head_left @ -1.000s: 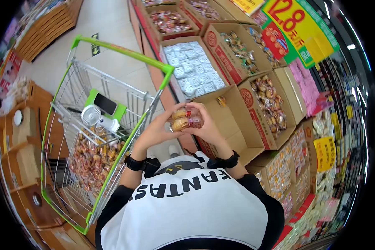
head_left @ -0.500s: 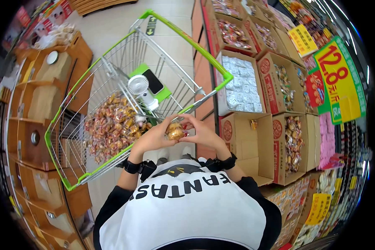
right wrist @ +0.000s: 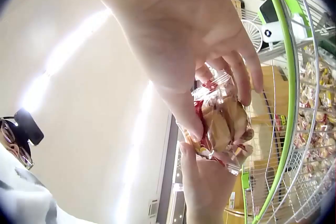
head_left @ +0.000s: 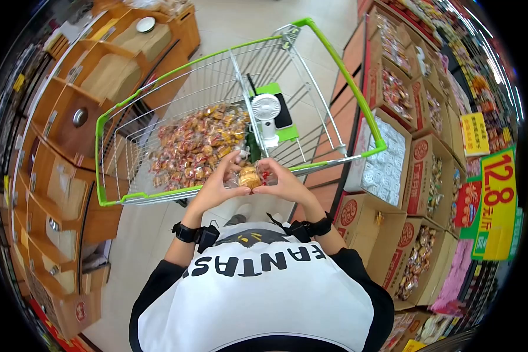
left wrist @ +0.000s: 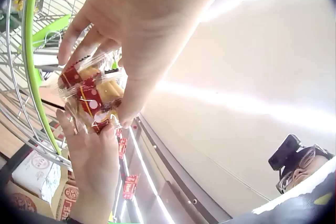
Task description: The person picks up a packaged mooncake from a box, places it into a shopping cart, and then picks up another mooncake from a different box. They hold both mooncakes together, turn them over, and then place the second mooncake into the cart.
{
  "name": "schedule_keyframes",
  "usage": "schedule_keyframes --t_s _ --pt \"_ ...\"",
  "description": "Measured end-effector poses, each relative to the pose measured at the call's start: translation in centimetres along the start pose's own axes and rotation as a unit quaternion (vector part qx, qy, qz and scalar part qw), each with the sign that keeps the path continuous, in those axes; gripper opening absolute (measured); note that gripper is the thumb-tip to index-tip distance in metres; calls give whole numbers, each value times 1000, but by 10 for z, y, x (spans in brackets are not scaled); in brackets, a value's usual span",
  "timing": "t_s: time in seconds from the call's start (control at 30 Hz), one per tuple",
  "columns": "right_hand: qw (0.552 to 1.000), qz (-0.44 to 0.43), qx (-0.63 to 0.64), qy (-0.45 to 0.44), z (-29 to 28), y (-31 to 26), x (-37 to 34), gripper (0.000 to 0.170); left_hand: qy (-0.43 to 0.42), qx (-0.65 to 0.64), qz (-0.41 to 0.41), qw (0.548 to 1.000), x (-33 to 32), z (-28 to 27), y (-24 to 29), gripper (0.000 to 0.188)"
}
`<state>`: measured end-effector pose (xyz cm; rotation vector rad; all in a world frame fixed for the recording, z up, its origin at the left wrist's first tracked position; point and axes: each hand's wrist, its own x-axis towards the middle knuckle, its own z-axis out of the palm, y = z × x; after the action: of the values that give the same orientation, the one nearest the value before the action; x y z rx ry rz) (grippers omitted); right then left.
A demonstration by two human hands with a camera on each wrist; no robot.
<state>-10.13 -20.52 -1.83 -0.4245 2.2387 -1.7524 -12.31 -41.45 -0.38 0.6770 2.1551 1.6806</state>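
Note:
Between them, my left hand (head_left: 218, 186) and right hand (head_left: 286, 186) grip a few small wrapped pastries (head_left: 249, 176) in front of my chest, at the near rim of the shopping cart (head_left: 152, 195). Clear wrappers with red dotted bands show on the pastries (left wrist: 94, 98) in the left wrist view. Fingers and thumbs of both hands curl round the bundle from its two sides; the right wrist view has golden-brown pastry (right wrist: 220, 124) pressed between them. A large heap of similar wrapped pastries (head_left: 199, 141) lies inside the cart, just beyond my left hand.
A white fan (head_left: 267, 111) and a phone (head_left: 284, 112) sit on the cart's green seat. Cardboard cartons (head_left: 364, 234) of wrapped snacks line the right side, under a price sign (head_left: 498, 199). Wooden shelving (head_left: 70, 170) stands at the left.
The head view has turned, so the cart now lies straight ahead and the cartons farther right. Both hands, still holding the pastries, have come from beside the cartons to the cart's near rim.

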Motion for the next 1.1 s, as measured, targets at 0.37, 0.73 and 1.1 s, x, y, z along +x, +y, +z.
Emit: schedule_keyframes --t_s 0.37,0.73,1.1 --pt "995 73 59 -38 54 9 68 55 164 -190 -79 965 -32 -41 -32 55" --pt "968 195 129 -93 87 31 94 43 233 -148 -217 936 -44 -57 -76 30" --pt "968 97 185 -139 94 -3 124 58 348 -170 -195 901 -40 -109 -56 36"
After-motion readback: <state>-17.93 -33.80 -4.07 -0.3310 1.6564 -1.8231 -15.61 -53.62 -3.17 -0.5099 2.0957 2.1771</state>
